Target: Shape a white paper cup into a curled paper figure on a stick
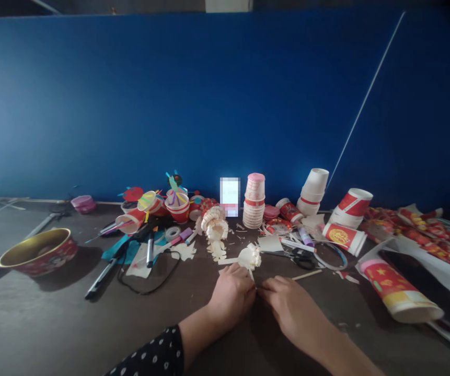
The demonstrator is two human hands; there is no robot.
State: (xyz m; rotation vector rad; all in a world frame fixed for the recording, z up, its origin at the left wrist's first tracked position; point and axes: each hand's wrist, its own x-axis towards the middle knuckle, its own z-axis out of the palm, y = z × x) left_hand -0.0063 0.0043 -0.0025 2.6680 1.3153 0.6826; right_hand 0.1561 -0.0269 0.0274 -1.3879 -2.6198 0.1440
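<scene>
My left hand (233,292) is closed with its fingers bent on a cut piece of white paper (245,257), which has curled strips at its far end. Close beside it, my right hand (287,300) has its fingers pinched together near the paper's lower edge; what lies between them is hidden. A thin pale stick (307,274) lies just beyond the right hand. Behind the paper sits a paper-cup piece with curled white strips (215,227). Scissors (305,257) with dark handles rest to the right.
Stacked paper cups (254,209) stand at the back, with more white cups (314,190) to the right. A gold-lined bowl (38,256) is on the left. Pens (105,274), a tape roll (172,233) and paper scraps lie about. A red-patterned cup (399,292) lies at right.
</scene>
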